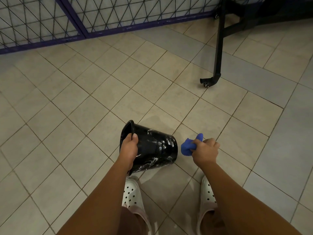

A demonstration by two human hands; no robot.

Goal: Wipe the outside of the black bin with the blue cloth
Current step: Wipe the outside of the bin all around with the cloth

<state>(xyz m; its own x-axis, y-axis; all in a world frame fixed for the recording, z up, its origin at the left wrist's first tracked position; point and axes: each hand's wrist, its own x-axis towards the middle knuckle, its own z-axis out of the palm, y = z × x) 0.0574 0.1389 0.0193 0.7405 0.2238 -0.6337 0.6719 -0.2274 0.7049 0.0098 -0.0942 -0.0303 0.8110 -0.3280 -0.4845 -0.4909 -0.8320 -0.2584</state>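
Observation:
The black bin (155,148) is tipped on its side above the tiled floor, its open mouth facing left and its base facing right. White streaks mark its glossy outside. My left hand (129,147) grips the bin's rim, thumb over the edge. My right hand (205,150) holds the bunched blue cloth (188,146) just right of the bin's base, a small gap apart from it.
My two feet in white perforated clogs (131,194) stand just below the bin. A black table leg with a caster (210,80) stands at the upper right. A purple-framed wire fence (72,26) runs along the back. Beige floor tiles (84,116) spread all around.

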